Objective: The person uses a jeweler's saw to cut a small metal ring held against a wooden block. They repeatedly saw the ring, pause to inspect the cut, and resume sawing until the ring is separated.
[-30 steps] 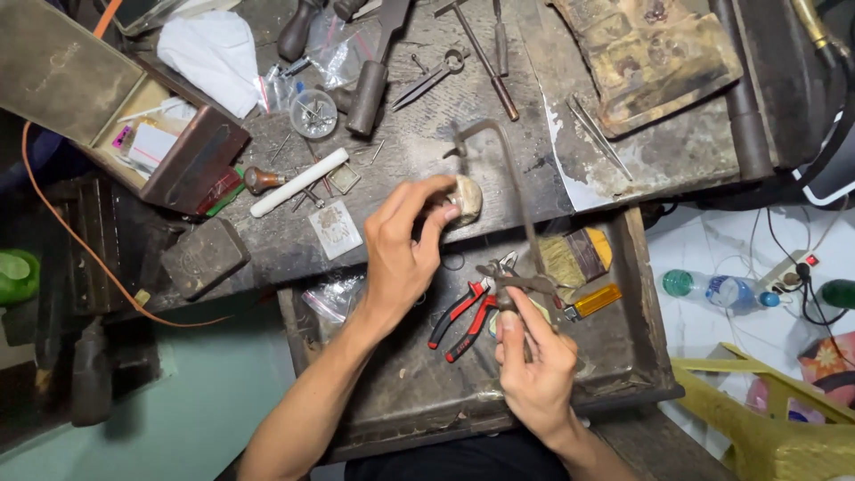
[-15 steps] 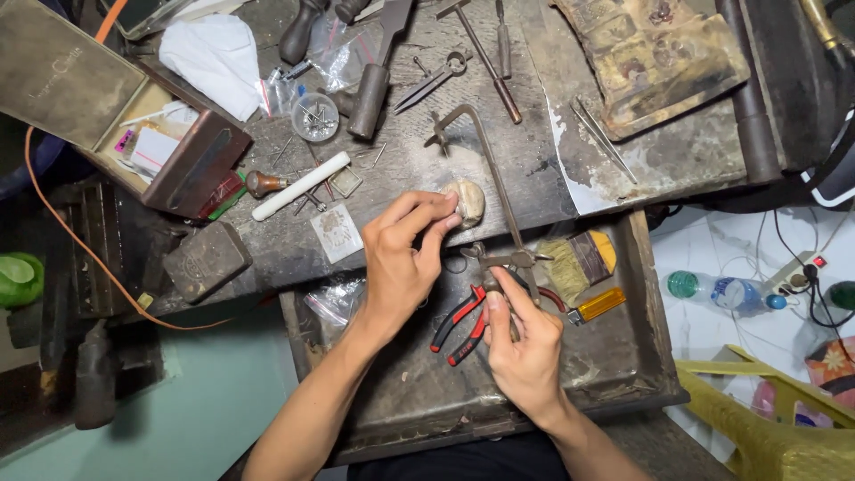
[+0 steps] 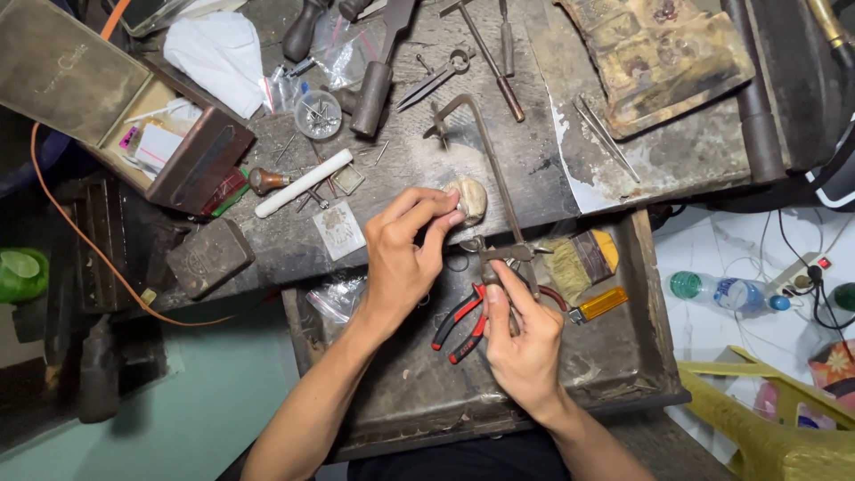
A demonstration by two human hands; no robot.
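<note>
1. I am working at the scarred workbench (image 3: 570,169), above its open drawer (image 3: 623,374).
2. My right hand (image 3: 525,343) is clenching the saw frame (image 3: 494,169) by its handle.
3. My left hand (image 3: 405,258) is pinching a pale lump (image 3: 469,198) at its fingertips (image 3: 450,218), pressed onto the bench edge beside the blade.

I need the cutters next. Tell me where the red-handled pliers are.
In the head view, the red-handled pliers lie in the open drawer, between the left hand and right hand.

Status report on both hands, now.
Left hand pinching pale piece at bench edge. Right hand gripping saw frame handle. Red pliers lie between wrists.
</note>
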